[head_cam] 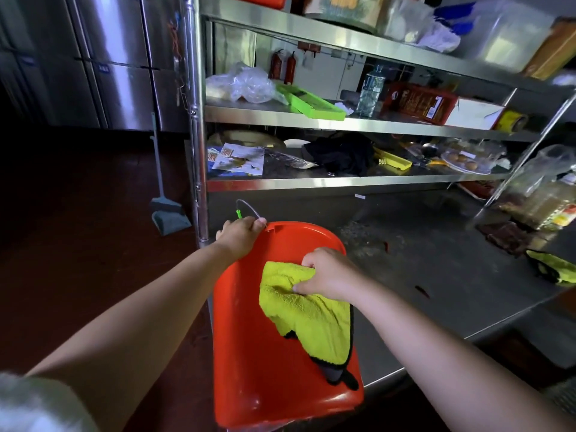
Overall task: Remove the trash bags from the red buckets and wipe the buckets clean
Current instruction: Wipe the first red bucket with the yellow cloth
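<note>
Dim, dark left floor [78, 244]; glare on steel shelves [343, 123]; edges warped, perhaps slightly blurred.

Arms: both bare from the upper arm to the wrist.
Sleeve [37, 403]: short, pale grey-white, blurred, on the left upper arm only.
Hands: left hand [241, 233] and right hand [327, 272] bare, without gloves.

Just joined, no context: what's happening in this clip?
A person is wiping a red bucket at the edge of a steel counter. The left hand grips the bucket's far end by the wire handle, steadying it. The right hand presses a yellow cloth against its red surface. No trash bag is visible on it.
</note>
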Available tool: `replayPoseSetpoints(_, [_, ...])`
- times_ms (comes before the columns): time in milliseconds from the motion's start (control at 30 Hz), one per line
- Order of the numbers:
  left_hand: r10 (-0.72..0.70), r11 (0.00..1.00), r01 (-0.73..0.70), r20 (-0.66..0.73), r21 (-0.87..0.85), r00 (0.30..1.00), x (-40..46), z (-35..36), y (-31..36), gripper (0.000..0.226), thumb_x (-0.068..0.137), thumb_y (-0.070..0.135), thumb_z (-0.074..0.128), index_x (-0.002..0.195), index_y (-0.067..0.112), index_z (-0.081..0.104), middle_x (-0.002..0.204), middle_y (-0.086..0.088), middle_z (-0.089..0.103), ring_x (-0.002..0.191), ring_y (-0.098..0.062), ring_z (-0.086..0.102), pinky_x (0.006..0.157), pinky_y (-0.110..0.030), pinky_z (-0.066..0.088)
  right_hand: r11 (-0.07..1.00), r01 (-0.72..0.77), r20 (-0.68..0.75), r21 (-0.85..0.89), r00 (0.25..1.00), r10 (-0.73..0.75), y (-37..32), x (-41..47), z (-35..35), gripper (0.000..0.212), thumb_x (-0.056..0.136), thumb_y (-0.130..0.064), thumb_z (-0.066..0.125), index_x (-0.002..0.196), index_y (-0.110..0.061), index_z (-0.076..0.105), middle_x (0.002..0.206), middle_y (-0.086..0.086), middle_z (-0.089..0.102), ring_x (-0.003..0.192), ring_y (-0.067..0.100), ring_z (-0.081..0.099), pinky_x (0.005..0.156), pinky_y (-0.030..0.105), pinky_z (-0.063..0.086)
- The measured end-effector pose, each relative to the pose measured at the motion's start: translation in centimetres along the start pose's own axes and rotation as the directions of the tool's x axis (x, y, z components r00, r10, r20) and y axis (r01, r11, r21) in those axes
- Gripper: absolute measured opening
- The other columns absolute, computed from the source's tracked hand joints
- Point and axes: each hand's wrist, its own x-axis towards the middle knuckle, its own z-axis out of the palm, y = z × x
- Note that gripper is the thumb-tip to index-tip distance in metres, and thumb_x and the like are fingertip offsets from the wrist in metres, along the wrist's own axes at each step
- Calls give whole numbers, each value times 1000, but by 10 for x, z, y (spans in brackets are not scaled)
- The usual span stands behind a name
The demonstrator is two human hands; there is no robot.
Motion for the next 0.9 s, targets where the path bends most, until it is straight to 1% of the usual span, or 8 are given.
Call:
replayPoseSetpoints(167, [-7, 1000, 7, 19, 6, 1000, -4, -2, 3, 50, 99, 49, 28, 127, 16, 53, 134, -19, 49, 130, -34, 32, 106, -44, 24, 935, 56, 59, 350, 995, -82, 9, -14, -28, 34, 68, -37, 81, 67, -19, 52, 72, -11, 49, 63, 4, 45, 58, 29, 33])
replayPoseSetpoints(267, [-1, 1000, 0, 28, 4, 1000, -4, -2, 5, 51, 99, 48, 26, 131, 17, 50, 135, -19, 47, 130, -35, 33, 106, -44, 24, 929, 94, -44, 359, 996, -84, 3, -16, -71, 29, 71, -38, 79, 71, -19, 57, 70, -4, 61, 64, 6, 54, 60, 31, 40])
replayPoseSetpoints(400, [-17, 1000, 17, 33, 25, 999, -3, -2, 7, 52, 99, 50, 25, 131, 17, 50, 135, -18, 48, 129, -35, 35, 105, -42, 27, 988, 91, -302, 129, 952, -48, -3, -23, -124, 32, 73, -46, 74, 71, -25, 51, 70, -2, 59, 66, 18, 58, 60, 33, 44])
replayPoseSetpoints(567, [-13, 1000, 13, 46, -4, 999, -5, -3, 5, 54, 98, 52, 24, 133, 18, 48, 137, -16, 47, 129, -36, 36, 104, -44, 28, 933, -51, -558, -357, 813, -169, -14, -34, -140, 32, 77, -48, 70, 78, -27, 47, 54, -7, 39, 53, 23, 43, 45, 25, 17])
replayPoseSetpoints(667, [-13, 1000, 14, 42, -21, 999, -3, -3, 2, 53, 98, 52, 25, 132, 19, 49, 135, -15, 49, 128, -36, 38, 104, -44, 29, 840, -80, -447, -537, 871, -203, -36, -28, -98, 26, 83, -47, 62, 98, -27, 56, 80, 2, 64, 77, 32, 61, 49, 26, 21])
replayPoseSetpoints(767, [-7, 998, 9, 31, -58, 999, 0, -1, -2, 50, 98, 51, 30, 128, 18, 53, 132, -18, 51, 127, -36, 40, 107, -45, 31, 901, 49, -186, -431, 972, -141, -57, -21, -38, 32, 89, -48, 55, 110, -24, 56, 102, 5, 65, 94, 31, 62, 61, 31, 33])
replayPoseSetpoints(833, [5, 996, -2, 34, -87, 999, 2, -2, -7, 49, 97, 50, 32, 126, 17, 54, 132, -18, 52, 127, -36, 40, 108, -47, 30, 957, 72, -70, -279, 993, -95, -60, -19, -15, 34, 90, -54, 50, 100, -24, 62, 97, 1, 63, 89, 26, 60, 60, 30, 35])
replayPoseSetpoints(900, [6, 995, -1, 46, -104, 999, 5, -3, -11, 50, 97, 51, 32, 128, 17, 53, 135, -18, 50, 129, -36, 39, 110, -47, 28, 985, 39, -208, -167, 975, -73, -49, -18, -14, 34, 91, -54, 47, 88, -24, 64, 81, -3, 64, 74, 21, 58, 54, 30, 36])
